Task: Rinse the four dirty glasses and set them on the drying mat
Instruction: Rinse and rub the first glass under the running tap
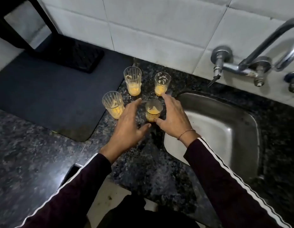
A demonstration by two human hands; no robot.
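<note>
Four glasses are seen standing upright on the dark speckled counter [27, 145] at the centre of the frame, each long axis vertical and each mouth turned upward. They are clear, ribbed tumblers, smeared inside with pale streaks and holding a yellow-orange residue at the bottom. The nearest glass [153, 110] is placed lowest in the cluster, the left glass [113, 104] beside the mat's right edge, the far-left glass [132, 80] above it, and the far-right glass [162, 83] toward the sink.

The nearest glass is flanked by both hands. The right hand [174, 117] is spread, its thumb tip touching the base of that glass and a fingertip reaching the foot of the far-right glass; nothing is gripped. The left hand [128, 124] is held open with straight fingers just left of the nearest glass; contact cannot be told.

A dark drying mat [44, 96] is laid at the left of the frame. A steel sink [225, 129] is set at the right, with a tap [251, 63] mounted on the tiled wall at the upper right.
</note>
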